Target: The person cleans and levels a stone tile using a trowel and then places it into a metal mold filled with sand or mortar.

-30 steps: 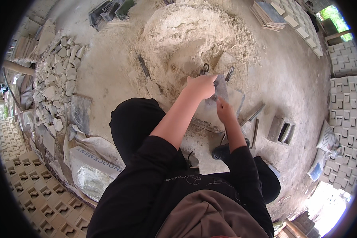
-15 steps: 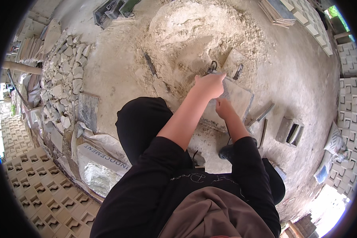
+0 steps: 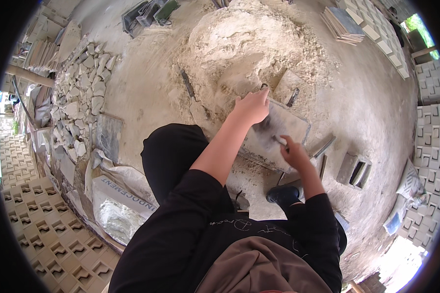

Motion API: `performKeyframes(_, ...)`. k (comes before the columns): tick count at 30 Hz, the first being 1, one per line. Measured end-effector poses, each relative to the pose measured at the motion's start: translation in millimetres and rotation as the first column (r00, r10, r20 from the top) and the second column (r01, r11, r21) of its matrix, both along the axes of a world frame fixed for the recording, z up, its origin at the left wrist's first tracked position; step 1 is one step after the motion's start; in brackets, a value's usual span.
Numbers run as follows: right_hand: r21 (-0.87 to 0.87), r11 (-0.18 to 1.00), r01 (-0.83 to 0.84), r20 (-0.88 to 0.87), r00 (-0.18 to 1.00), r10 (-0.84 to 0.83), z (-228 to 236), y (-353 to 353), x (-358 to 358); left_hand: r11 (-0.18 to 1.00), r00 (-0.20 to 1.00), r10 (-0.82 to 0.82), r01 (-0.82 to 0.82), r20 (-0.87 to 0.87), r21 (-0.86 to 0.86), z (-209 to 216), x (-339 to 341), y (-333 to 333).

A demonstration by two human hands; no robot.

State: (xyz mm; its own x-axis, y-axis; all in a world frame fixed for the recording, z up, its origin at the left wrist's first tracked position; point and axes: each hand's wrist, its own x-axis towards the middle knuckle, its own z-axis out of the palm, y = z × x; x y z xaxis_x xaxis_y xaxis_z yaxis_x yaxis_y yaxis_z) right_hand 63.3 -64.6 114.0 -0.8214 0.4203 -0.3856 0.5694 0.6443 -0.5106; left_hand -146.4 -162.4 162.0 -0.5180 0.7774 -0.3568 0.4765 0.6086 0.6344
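Note:
My left hand point(image 3: 253, 108) is closed over the far left part of a pale square board point(image 3: 294, 122) on the floor. Past its fingers shows a bit of dark metal point(image 3: 264, 86); what the fingers grip is hidden. Nearer me, my right hand point(image 3: 295, 153) closes round a tool with a short pale handle point(image 3: 280, 140), its head smeared by motion. A dark grey patch point(image 3: 271, 128) lies on the board between the hands. Beyond the board, a dark-handled trowel point(image 3: 293, 97) rests on a pale slab point(image 3: 286, 84).
A big heap of pale powder point(image 3: 239, 31) rises beyond the board. Left lie a dark metal bar point(image 3: 187, 83), broken pieces point(image 3: 85, 83) and an open sack of white powder point(image 3: 120, 219). Right are a metal straightedge point(image 3: 324, 146) and a hollow block point(image 3: 354, 170). Patterned blocks point(image 3: 63, 239) are stacked lower left.
My right hand has drawn away from the left one, toward me and to the right, baring the tool handle and the dark patch. My left hand has shifted slightly left.

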Motion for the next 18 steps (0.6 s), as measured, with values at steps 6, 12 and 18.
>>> performKeyframes(6,0.185,0.978,0.093,0.038,0.994,-0.102,31.8,73.1,-73.0,0.982,0.999,-0.02,0.013,0.036,0.188,36.0,0.2,2.1)
performKeyframes(12,0.086,0.964,-0.251,0.279,0.935,0.219,0.6,89.5,-141.9,0.955,0.99,0.043,-0.081,0.136,0.286,24.4,-15.0,-1.5)
performKeyframes(18,0.028,0.923,-0.384,0.338,0.872,0.353,-25.2,93.3,-165.7,0.935,0.957,0.024,-0.124,0.289,0.333,44.4,-16.9,-10.2)
